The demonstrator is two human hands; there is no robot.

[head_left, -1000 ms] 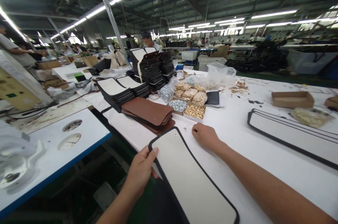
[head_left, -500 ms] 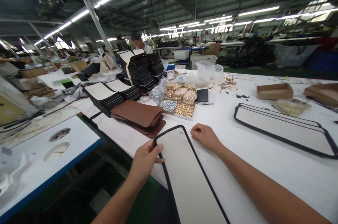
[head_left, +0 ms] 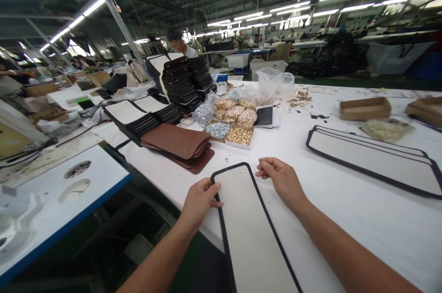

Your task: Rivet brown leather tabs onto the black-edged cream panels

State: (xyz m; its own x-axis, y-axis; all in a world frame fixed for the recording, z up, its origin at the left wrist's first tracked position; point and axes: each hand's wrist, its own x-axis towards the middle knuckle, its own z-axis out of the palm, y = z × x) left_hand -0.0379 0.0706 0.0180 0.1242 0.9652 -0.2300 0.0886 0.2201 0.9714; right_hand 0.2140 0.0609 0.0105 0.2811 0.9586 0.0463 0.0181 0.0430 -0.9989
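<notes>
My left hand [head_left: 200, 201] grips the left edge of a long off-white panel [head_left: 255, 233] with black edging and rounded corners, thumb on top and fingers beneath. Near the panel's far end is a small round fitting or hole [head_left: 245, 173]. My right hand [head_left: 281, 180] hovers just right of that corner, apart from the panel, with its fingers curled together; whatever they may hold is hidden. Beyond the panel, tiny silvery bits [head_left: 227, 159] lie on the white table. Farther back stand a box of gold-coloured metal pieces [head_left: 239, 136] and a box of silver ones [head_left: 217, 129].
Brown panels [head_left: 176, 140] and black-edged stacks [head_left: 133, 118] sit at the left. Similar off-white panels [head_left: 373, 159] lie overlapped at the right, near a cardboard tray [head_left: 365, 109]. Bagged gold pieces [head_left: 235, 112] rest behind the boxes. A person [head_left: 181, 44] is behind the tall stacks.
The panel has shifted slightly right with my left hand. My right hand has risen and moved right, its fingers less tightly curled. The fitting's grey centre now looks white. The view has tilted down.
</notes>
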